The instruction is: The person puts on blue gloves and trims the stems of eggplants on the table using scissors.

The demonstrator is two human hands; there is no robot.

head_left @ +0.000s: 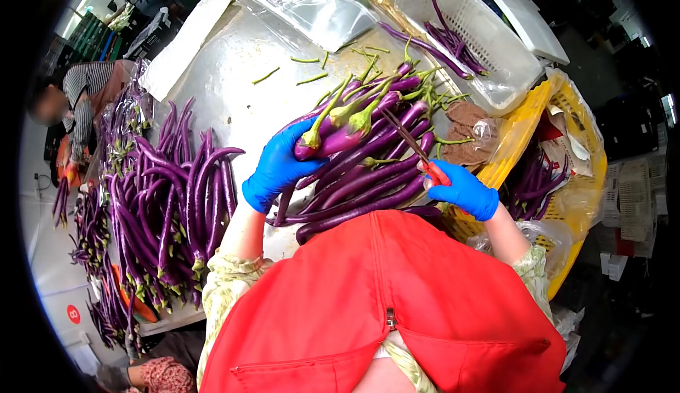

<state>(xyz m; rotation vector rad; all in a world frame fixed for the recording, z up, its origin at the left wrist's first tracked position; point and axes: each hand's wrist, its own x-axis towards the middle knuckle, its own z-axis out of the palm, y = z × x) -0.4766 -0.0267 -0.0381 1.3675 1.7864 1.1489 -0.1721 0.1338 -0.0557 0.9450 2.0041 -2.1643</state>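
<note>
My left hand [278, 168], in a blue glove, is wrapped around long purple eggplants [350, 137] whose green stems point up and to the right. In my right hand [464, 191], also gloved in blue, are scissors [437, 175] with red handles. Their blades point up and left, close to the stem ends of the held eggplants; I cannot tell whether they touch. Beneath both hands lies a pile of more eggplants [382, 189] on the metal table [219, 74]. Several cut green stems [312, 79] are scattered beyond it.
A large heap of eggplants [188, 188] covers the table's left side. At right are a brown cloth [464, 134], a yellow crate [598, 180] and a white crate [506, 81] containing eggplants. Clear plastic bags [312, 10] lie at the back. A person [88, 88] works at far left.
</note>
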